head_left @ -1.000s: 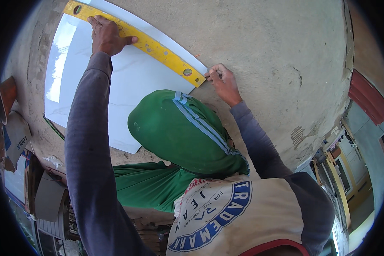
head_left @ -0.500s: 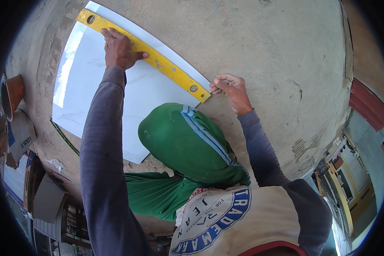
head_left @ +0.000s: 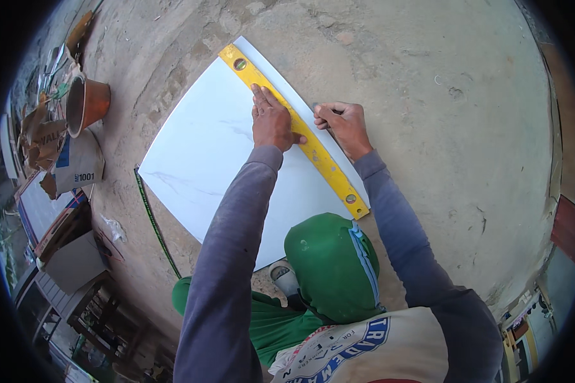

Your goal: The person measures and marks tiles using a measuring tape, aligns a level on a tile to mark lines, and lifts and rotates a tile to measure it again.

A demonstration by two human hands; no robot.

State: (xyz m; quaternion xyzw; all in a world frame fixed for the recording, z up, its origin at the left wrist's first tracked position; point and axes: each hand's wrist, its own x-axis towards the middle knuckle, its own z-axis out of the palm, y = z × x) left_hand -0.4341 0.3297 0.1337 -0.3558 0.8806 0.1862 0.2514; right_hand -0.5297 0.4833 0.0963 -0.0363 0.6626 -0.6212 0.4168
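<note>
A large white tile [head_left: 198,147] with faint grey veins lies on the concrete floor in front of me. Along its right side rests a yellow spirit level [head_left: 326,167], leaving a narrow band of tile beyond it. My left hand [head_left: 273,121] presses on the level near its middle, fingers stretched out flat and thumb spread. Over that narrow band, just right of the level, my right hand [head_left: 344,124] is closed in a pinch. Whatever it pinches is too small or hidden to make out. My green-clad knee [head_left: 329,268] is bent at the tile's near corner.
A narrow dark green strip [head_left: 152,220] runs from the tile's left corner toward my leg. Farther left stand an orange bucket [head_left: 96,102], a torn paper sack [head_left: 80,159] and a grey carton [head_left: 76,265]. Rough concrete floor [head_left: 441,127] surrounds the tile.
My right hand has moved away from me along the level, from its near end to beside its middle. My left hand stays pressed on the level. The view has shifted, showing more floor leftward.
</note>
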